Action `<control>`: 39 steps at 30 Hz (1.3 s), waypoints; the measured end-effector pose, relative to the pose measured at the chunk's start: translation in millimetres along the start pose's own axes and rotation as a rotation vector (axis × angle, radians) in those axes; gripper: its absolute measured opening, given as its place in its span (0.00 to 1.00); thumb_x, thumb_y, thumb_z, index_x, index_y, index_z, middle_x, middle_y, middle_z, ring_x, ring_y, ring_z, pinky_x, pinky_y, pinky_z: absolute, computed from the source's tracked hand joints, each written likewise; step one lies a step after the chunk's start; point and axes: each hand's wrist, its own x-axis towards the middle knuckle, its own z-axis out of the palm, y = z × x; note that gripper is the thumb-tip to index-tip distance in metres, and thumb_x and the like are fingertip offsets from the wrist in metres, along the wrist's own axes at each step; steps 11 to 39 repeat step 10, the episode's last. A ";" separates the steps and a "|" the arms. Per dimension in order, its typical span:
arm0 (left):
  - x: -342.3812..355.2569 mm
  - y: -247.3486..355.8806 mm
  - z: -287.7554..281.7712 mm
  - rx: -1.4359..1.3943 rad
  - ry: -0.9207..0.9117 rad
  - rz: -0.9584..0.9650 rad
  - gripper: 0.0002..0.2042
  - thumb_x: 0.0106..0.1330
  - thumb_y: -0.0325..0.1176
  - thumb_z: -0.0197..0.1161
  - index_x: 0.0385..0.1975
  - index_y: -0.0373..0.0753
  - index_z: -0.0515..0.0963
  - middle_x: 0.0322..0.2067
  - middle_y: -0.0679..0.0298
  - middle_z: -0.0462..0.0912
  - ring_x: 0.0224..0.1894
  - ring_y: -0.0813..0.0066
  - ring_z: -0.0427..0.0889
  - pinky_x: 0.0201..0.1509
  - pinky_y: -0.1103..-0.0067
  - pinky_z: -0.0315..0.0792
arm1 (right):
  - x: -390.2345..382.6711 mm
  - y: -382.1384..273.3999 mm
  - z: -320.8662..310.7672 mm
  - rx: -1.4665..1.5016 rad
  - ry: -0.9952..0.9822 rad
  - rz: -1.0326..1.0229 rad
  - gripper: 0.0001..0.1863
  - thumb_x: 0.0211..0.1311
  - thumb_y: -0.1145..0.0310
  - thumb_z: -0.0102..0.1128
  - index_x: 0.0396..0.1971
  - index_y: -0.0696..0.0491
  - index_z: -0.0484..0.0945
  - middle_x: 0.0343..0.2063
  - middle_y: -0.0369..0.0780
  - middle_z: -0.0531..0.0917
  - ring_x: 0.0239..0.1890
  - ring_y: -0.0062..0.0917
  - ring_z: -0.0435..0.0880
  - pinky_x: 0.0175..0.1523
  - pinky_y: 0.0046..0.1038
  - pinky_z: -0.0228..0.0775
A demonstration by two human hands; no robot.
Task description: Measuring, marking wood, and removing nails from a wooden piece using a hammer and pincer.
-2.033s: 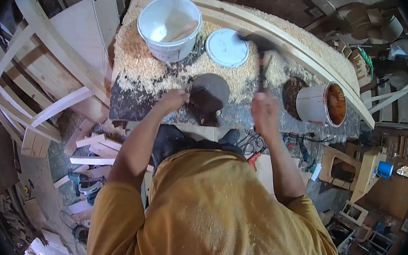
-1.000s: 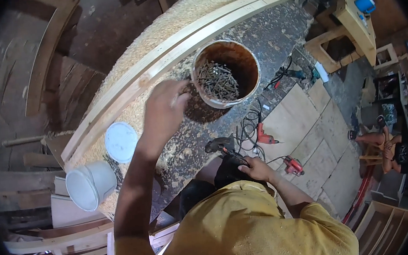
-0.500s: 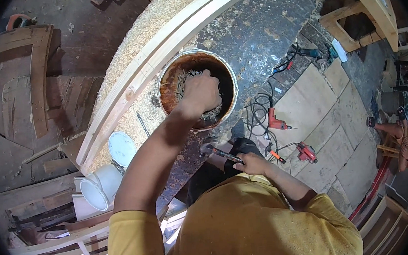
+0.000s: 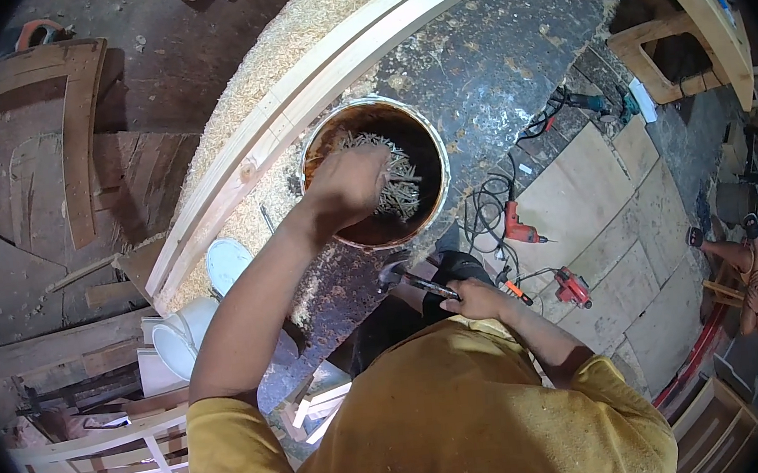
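Observation:
A round, rusty-walled bucket (image 4: 427, 136) stands on the dark worktop in front of me, with a heap of loose nails (image 4: 399, 200) inside. My left hand (image 4: 351, 183) is over the bucket's left part, back upward and fingers curled closed above the nails. Whatever the fingers hold is hidden beneath the hand. Close to my waist, my right hand (image 4: 478, 300) is wrapped round the dark handle of a hammer (image 4: 427, 285). The hammer's metal head points left, toward the worktop's near edge.
Curved wooden beams (image 4: 327, 73) run behind the bucket beside wood shavings (image 4: 275, 59). To the left are a white lid (image 4: 228, 262) and white pail (image 4: 177, 345). A red drill (image 4: 520, 226), another red power tool (image 4: 573, 287) and cables lie right. A person (image 4: 748, 278) sits far right.
My left hand has risen and shifted left within the bucket, uncovering more of the nails. The hammer stays in my right hand, and the view has shifted slightly.

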 end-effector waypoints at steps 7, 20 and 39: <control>-14.5 2.5 -14.4 -0.939 0.235 -0.346 0.03 0.63 0.27 0.52 0.34 0.37 0.69 0.27 0.65 0.77 0.29 0.84 0.74 0.32 0.86 0.65 | 4.1 2.4 7.9 0.030 0.011 0.008 0.23 0.56 0.52 0.59 0.39 0.58 0.74 0.28 0.54 0.80 0.35 0.48 0.79 0.41 0.42 0.68; -17.8 2.3 -20.4 -1.290 0.355 -0.464 0.05 0.63 0.27 0.51 0.37 0.36 0.68 0.34 0.59 0.80 0.31 0.81 0.75 0.38 0.85 0.68 | 7.2 6.9 14.0 0.043 0.037 0.004 0.23 0.56 0.52 0.60 0.39 0.58 0.75 0.28 0.54 0.80 0.35 0.47 0.80 0.41 0.43 0.68; -17.8 2.3 -20.4 -1.290 0.355 -0.464 0.05 0.63 0.27 0.51 0.37 0.36 0.68 0.34 0.59 0.80 0.31 0.81 0.75 0.38 0.85 0.68 | 7.2 6.9 14.0 0.043 0.037 0.004 0.23 0.56 0.52 0.60 0.39 0.58 0.75 0.28 0.54 0.80 0.35 0.47 0.80 0.41 0.43 0.68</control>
